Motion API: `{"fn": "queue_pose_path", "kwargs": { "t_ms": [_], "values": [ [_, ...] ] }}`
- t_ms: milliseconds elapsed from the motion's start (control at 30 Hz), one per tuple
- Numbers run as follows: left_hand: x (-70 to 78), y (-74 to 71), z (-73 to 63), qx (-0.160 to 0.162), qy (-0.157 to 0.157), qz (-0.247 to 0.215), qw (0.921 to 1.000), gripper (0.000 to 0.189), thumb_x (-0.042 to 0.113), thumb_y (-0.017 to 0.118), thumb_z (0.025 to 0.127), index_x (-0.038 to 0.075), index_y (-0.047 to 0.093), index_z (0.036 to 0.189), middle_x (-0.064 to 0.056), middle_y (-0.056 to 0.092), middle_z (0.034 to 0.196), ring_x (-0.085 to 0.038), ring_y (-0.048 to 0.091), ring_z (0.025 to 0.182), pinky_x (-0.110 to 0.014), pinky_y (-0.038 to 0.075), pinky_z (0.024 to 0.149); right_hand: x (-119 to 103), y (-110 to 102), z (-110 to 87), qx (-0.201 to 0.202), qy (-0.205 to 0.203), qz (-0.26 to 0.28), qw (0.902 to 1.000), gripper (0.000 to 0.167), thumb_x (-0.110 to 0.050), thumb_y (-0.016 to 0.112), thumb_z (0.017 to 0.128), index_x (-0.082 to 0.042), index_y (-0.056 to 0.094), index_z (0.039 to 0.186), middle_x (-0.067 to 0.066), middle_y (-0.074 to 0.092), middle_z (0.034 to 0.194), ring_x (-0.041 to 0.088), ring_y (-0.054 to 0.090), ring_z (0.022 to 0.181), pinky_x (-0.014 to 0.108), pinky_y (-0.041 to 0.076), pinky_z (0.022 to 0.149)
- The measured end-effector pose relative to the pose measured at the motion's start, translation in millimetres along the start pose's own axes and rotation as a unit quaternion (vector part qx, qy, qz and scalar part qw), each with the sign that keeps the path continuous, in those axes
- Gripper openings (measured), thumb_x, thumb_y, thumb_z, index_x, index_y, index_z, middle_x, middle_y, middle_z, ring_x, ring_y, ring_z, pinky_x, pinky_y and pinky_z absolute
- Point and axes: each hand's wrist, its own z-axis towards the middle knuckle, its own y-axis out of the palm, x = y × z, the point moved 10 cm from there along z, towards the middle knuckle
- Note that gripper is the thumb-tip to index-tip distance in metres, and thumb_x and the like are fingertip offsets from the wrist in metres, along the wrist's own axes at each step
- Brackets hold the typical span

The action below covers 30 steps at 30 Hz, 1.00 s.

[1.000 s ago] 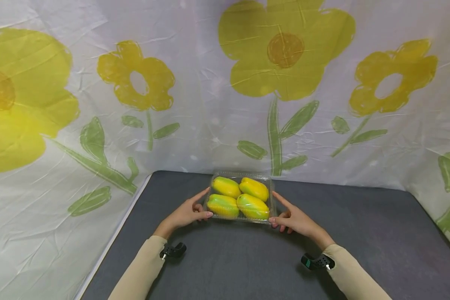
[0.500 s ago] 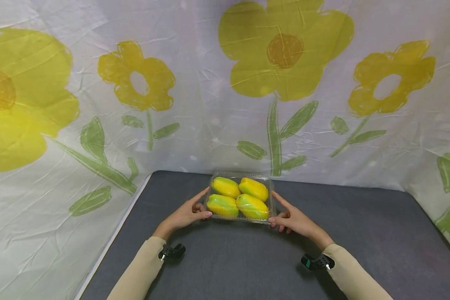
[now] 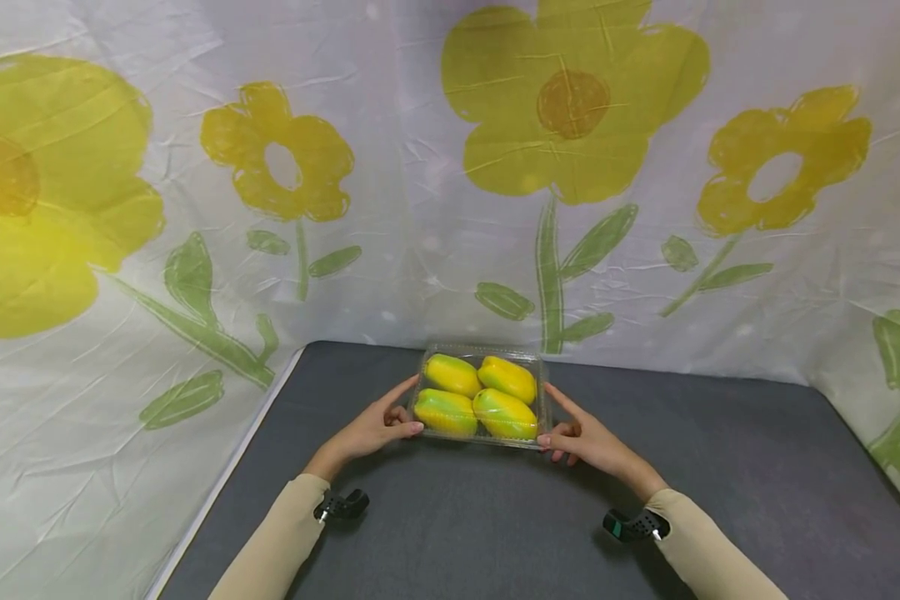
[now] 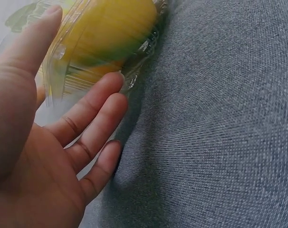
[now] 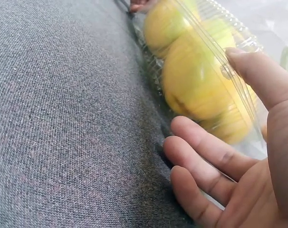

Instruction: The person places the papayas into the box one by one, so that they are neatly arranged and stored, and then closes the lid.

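A clear plastic clamshell box (image 3: 482,439) sits near the far edge of the table, with several plump yellow-green fruits (image 3: 450,375) inside in two rows. At its left side my left hand (image 3: 371,427) holds the box, thumb by the front corner and index finger stretched along the side. My right hand (image 3: 588,437) does likewise on the right. In the left wrist view, the thumb (image 4: 39,40) lies at the rim and the other fingers are loosely bent by the base. The right wrist view shows the right thumb (image 5: 258,71) at the rim near a snap stud.
A dark grey cloth covers the table (image 3: 465,533). White fabric with printed yellow flowers (image 3: 390,250) hangs close behind the table and along both sides. Each wrist wears a black strap, the left strap (image 3: 342,504) and the right strap (image 3: 636,525).
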Motion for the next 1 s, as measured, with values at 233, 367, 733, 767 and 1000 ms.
{"fn": "queue_pose_path", "kwargs": {
  "t_ms": [233, 367, 733, 767, 1000],
  "values": [
    [7.5, -3.2, -2.0, 0.004, 0.006, 0.000, 1.0000, 0.085, 0.026, 0.067, 0.095, 0.025, 0.013, 0.160, -0.025, 0.068, 0.091, -0.034, 0.056, 0.073, -0.025, 0.043, 0.064, 1, -2, 5.0, -0.001, -0.007, 0.003, 1.0000, 0.087, -0.030, 0.063, 0.097, -0.038, 0.003, 0.159, 0.021, 0.074, 0.105, 0.026, 0.068, 0.082, 0.038, 0.056, 0.068],
    [2.2, -3.4, -0.4, 0.005, 0.007, 0.002, 1.0000, 0.085, 0.030, 0.067, 0.095, 0.027, 0.013, 0.160, -0.020, 0.068, 0.089, -0.022, 0.054, 0.071, -0.026, 0.044, 0.064, 1, -2, 6.1, -0.005, -0.010, 0.008, 0.9999, 0.087, -0.029, 0.064, 0.097, -0.038, 0.003, 0.159, 0.022, 0.073, 0.104, 0.026, 0.068, 0.082, 0.038, 0.056, 0.067],
    [2.1, -3.9, -2.2, -0.004, 0.010, 0.003, 0.9999, 0.085, 0.031, 0.065, 0.097, 0.029, 0.008, 0.160, -0.018, 0.071, 0.098, -0.024, 0.066, 0.083, -0.033, 0.052, 0.073, -7, -6, 0.8, 0.002, -0.011, -0.009, 0.9999, 0.088, -0.031, 0.064, 0.097, -0.033, 0.003, 0.160, 0.020, 0.072, 0.104, 0.029, 0.068, 0.083, 0.039, 0.056, 0.069],
    [2.5, -4.7, -3.7, -0.004, 0.009, 0.004, 0.9999, 0.085, 0.031, 0.064, 0.097, 0.027, 0.008, 0.160, -0.017, 0.070, 0.101, -0.023, 0.066, 0.085, -0.033, 0.053, 0.075, -8, -6, -0.6, 0.004, -0.011, -0.013, 0.9999, 0.088, -0.031, 0.064, 0.097, -0.032, 0.003, 0.160, 0.020, 0.072, 0.104, 0.029, 0.068, 0.083, 0.039, 0.056, 0.069],
    [5.2, -22.3, -21.3, 0.041, -0.008, 0.069, 0.9968, 0.085, 0.039, 0.065, 0.095, 0.029, 0.012, 0.160, -0.012, 0.063, 0.125, -0.021, 0.064, 0.108, -0.039, 0.053, 0.091, -20, -19, -22.2, 0.043, -0.020, -0.094, 0.9945, 0.093, -0.038, 0.069, 0.093, -0.026, 0.006, 0.161, 0.014, 0.066, 0.107, 0.026, 0.065, 0.089, 0.035, 0.054, 0.071]
  ]
}}
